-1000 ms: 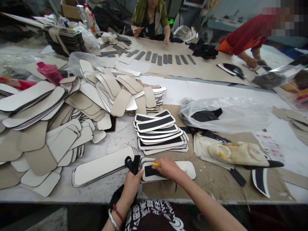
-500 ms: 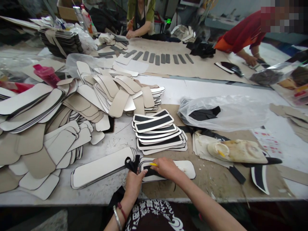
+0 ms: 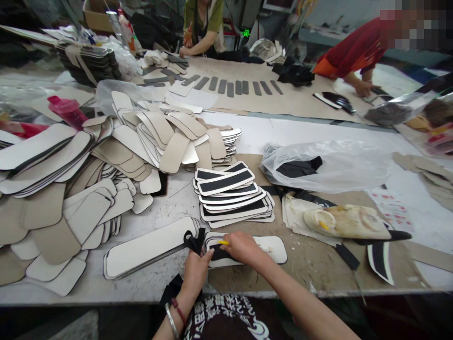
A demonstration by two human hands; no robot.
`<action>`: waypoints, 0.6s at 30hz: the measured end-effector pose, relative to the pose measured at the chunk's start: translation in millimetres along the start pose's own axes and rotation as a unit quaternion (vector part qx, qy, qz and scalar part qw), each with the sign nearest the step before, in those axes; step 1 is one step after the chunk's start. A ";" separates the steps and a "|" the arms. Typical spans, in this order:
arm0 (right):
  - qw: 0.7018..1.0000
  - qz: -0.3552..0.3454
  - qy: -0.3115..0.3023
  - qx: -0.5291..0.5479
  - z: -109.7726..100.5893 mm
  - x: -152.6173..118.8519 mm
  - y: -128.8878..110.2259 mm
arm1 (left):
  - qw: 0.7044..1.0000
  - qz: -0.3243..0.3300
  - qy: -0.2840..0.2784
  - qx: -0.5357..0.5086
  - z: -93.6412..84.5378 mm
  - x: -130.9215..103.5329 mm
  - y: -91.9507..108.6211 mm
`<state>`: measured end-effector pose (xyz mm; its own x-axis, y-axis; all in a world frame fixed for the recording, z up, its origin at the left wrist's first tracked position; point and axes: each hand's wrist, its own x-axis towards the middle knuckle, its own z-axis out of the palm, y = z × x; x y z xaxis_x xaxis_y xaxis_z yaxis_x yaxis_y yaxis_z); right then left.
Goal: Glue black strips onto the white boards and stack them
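My left hand (image 3: pixel 197 267) is closed on a bunched black strip (image 3: pixel 194 240), its thumb at the left end of a white piece (image 3: pixel 275 246) with a black band on it. Over that piece is my right hand (image 3: pixel 241 247), closed on a small yellow tool (image 3: pixel 223 242); most of the tool is hidden in the fingers. Left of my hands lies a stack of long white pieces (image 3: pixel 148 248). Beyond them is a pile of white pieces with black centres (image 3: pixel 226 182).
Loose beige and white pieces (image 3: pixel 173 151) cover the left. On the right are a plastic bag (image 3: pixel 339 165), a stained cream container (image 3: pixel 348 222) and a black-and-white piece (image 3: pixel 381 259). Across the table, two people work, one in green (image 3: pixel 214 19), one in red (image 3: pixel 354 49).
My hands stay almost in place, the left thumb shifting slightly. The view has shifted a little. Across the table, the hands of the person in green have moved slightly left.
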<state>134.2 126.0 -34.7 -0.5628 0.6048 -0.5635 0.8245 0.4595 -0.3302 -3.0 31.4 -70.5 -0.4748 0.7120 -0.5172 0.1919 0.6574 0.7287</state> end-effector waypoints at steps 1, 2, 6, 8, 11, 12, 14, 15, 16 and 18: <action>1.000 0.001 0.001 -0.002 0.2 -0.2 -0.6 | 1.000 0.002 0.002 -0.003 0.8 1.1 -2.2; 1.000 0.002 0.003 -0.005 0.0 -0.9 -0.9 | 1.000 0.002 0.005 -0.006 1.5 2.1 -4.2; 1.000 0.022 0.005 -0.013 -5.3 -15.2 6.3 | 1.000 -0.004 0.018 -0.014 1.7 6.2 -8.7; 0.999 0.041 0.005 -0.014 -10.5 -30.8 18.8 | 1.000 0.001 0.017 -0.022 0.9 8.1 -8.7; 0.996 0.086 0.004 0.009 -16.4 -60.6 49.0 | 0.999 0.006 0.012 -0.029 -0.1 10.5 -7.5; 0.994 0.103 0.006 0.028 -16.7 -70.3 60.4 | 0.999 0.004 0.013 -0.029 -0.2 11.1 -7.0; 0.988 0.131 0.021 0.081 -13.4 -86.2 81.2 | 1.000 -0.002 0.014 -0.025 -0.6 12.1 -6.3; 0.984 0.142 0.034 0.106 -10.2 -91.7 89.4 | 1.000 -0.007 0.013 -0.020 -0.9 12.5 -6.2; 0.979 0.152 0.048 0.125 -6.1 -95.4 95.5 | 1.000 -0.011 0.011 -0.014 -1.2 13.0 -6.3; 0.971 0.175 0.077 0.146 2.7 -97.4 101.8 | 1.000 -0.016 0.003 0.001 -1.7 14.5 -7.8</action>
<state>273.1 112.1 -15.4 -0.2280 0.7909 -0.5679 0.9362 0.0178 -0.3510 -12.9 36.2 -82.9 -0.4868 0.6883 -0.5379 0.1782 0.6810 0.7102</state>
